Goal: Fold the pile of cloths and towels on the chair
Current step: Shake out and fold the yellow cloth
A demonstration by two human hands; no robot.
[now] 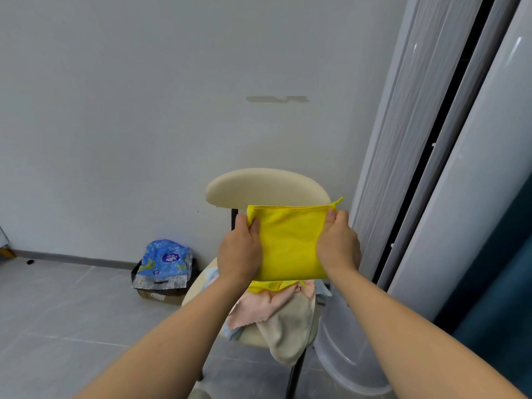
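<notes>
Left hand (pixel 239 251) and right hand (pixel 338 246), forearms extended, each pinch one side edge of the yellow cloth (pixel 290 243), thumbs on its near face, fingers (pixel 241 219) curled behind. Cloth hangs flat between them, top edge level hand to hand, above the chair (pixel 267 187) seat, before the backrest; hands equally near, so either could carry its edge across. Below: unfolded pile (pixel 259 306), beige towel (pixel 290 332) draped over the seat's front edge.
</notes>
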